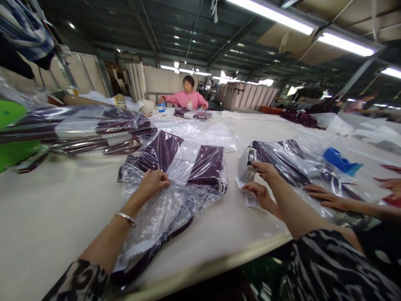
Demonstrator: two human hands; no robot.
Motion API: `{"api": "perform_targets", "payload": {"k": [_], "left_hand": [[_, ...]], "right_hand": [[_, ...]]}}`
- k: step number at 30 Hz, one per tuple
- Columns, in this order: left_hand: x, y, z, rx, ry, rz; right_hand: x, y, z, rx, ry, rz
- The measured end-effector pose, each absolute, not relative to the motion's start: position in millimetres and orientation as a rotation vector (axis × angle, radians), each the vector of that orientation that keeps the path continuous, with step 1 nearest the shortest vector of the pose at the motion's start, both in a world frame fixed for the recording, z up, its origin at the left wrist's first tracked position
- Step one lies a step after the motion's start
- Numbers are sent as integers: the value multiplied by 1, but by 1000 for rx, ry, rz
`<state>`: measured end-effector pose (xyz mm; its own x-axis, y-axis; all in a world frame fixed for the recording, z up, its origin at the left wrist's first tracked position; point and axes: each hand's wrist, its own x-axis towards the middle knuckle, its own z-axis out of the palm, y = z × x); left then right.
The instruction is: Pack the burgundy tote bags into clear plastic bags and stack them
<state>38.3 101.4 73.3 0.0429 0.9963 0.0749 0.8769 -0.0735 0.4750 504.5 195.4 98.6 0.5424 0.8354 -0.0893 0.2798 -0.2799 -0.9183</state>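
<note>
My left hand, with a silver bangle at the wrist, pinches the clear plastic bag around a folded dark maroon garment. A pale paper band crosses the garment inside. The loose end of the bag, with a dark strip along it, trails toward the table's near edge. My right hand reaches to a grey tape dispenser, its fingers closed at the dispenser's front side. Any tape between those fingers is too small to make out. Just below, a co-worker's hand holds a small white paper label.
Bagged garments are piled at left beside a green panel. A second bagged garment lies at right under a co-worker's other hand, near blue plastic. Across the table, a person in pink handles another bundle.
</note>
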Motion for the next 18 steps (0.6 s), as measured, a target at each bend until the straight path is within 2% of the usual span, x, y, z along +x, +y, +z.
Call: {"api": "perform_targets", "payload": {"k": [7, 14, 18], "left_hand": [[37, 101, 71, 2013, 1883, 591], [35, 103, 64, 2022, 1877, 624], [38, 98, 63, 2023, 1881, 672]], "right_hand": [[499, 177, 113, -1709, -763, 665], [499, 144, 86, -1867, -776, 823], [510, 133, 79, -1978, -988, 739]]}}
